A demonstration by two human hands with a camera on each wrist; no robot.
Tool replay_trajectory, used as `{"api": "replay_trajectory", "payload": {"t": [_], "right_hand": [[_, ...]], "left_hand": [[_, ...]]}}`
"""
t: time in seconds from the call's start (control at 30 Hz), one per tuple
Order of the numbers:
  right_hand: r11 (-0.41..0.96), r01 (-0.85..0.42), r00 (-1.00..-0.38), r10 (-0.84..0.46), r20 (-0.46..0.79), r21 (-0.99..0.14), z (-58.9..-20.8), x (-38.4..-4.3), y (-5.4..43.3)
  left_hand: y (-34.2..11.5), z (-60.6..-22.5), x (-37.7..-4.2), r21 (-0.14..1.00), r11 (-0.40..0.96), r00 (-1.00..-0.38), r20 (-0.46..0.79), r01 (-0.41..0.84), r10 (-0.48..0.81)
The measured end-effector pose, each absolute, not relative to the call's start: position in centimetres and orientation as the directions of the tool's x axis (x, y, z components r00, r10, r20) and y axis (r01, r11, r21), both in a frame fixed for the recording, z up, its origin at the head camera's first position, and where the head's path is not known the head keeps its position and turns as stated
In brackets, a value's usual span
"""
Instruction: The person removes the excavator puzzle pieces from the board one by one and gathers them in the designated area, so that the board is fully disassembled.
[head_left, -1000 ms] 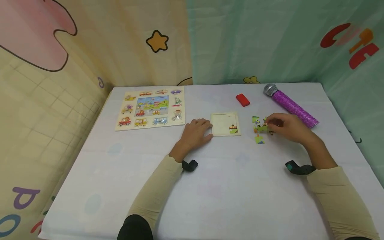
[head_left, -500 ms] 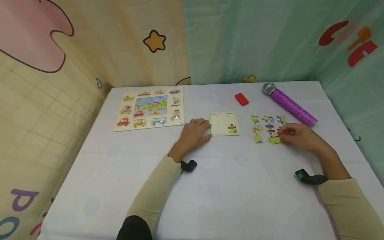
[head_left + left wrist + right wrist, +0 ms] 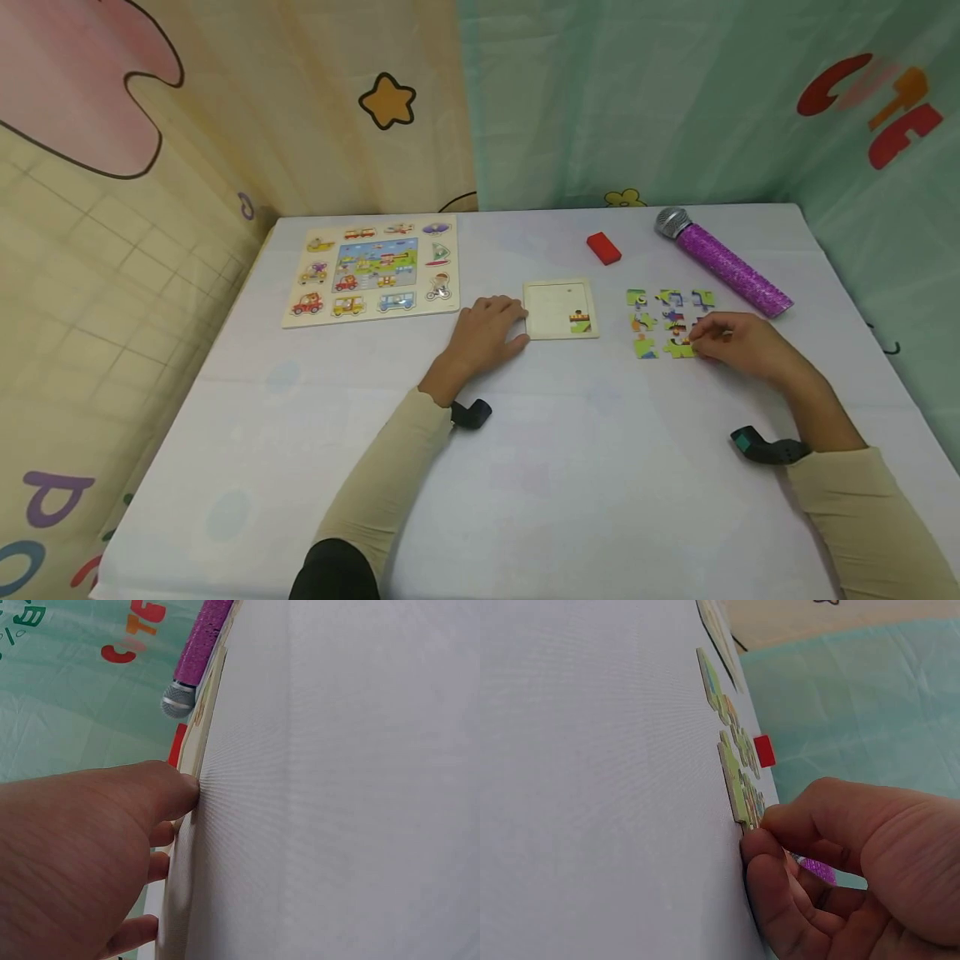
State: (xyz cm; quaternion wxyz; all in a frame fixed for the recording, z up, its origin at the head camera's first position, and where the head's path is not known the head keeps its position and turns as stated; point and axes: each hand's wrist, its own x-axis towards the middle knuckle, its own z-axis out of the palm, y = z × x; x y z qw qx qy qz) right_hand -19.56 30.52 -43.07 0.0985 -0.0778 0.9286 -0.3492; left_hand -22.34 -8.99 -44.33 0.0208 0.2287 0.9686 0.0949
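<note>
My left hand (image 3: 487,333) lies with its fingers relaxed at the left edge of a small square puzzle tray (image 3: 549,310). In the left wrist view the thumb (image 3: 180,793) touches the tray's edge. A puzzle piece (image 3: 581,322) sits in the tray's lower right corner. To the right of the tray, my right hand (image 3: 738,346) pinches a green puzzle piece (image 3: 678,349) at its right end between thumb and index finger. That piece lies flat in the bottom row of several loose pieces (image 3: 636,297) set out in rows. The hand hides part of the rows' right side.
A larger puzzle board (image 3: 371,308) with vehicle pictures lies at the back left. Behind the tray is a red block (image 3: 603,248). A glittery purple microphone (image 3: 731,268) lies at the back right. Printed curtains (image 3: 675,100) stand behind the white table (image 3: 555,500).
My right hand first moved from above the loose pieces toward the front right, uncovering them. It then slid slightly left with the green puzzle piece. My left hand stays at the tray.
</note>
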Motion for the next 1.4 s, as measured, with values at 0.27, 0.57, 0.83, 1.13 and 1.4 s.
{"api": "replay_trajectory", "payload": {"t": [0.27,0.57,0.83,1.13,1.4], "right_hand": [[0.741,-0.175,-0.947,-0.306,-0.094,-0.649,-43.2,-19.6,30.6],[0.732,-0.198,-0.935,-0.340,-0.099,-0.652,-43.1,-19.7,30.3],[0.726,-0.141,-0.936,-0.319,-0.148,-0.673,-42.8,-19.7,31.3],[0.688,-0.348,-0.902,-0.431,0.027,-0.637,-41.3,-21.0,28.1],[0.661,-0.392,-0.839,-0.542,-0.045,-0.640,-41.5,-24.5,20.8]], "left_hand": [[-9.1,-44.5,-22.4,0.179,0.879,-0.894,0.011,0.442,0.447],[-9.2,-44.5,-22.2,0.185,0.880,-0.897,0.018,0.438,0.442],[-9.1,-44.7,-22.4,0.192,0.874,-0.893,0.025,0.446,0.450],[-9.0,-44.7,-22.4,0.183,0.877,-0.893,0.011,0.445,0.450],[-8.9,-44.7,-22.3,0.190,0.877,-0.895,0.018,0.441,0.446]]}}
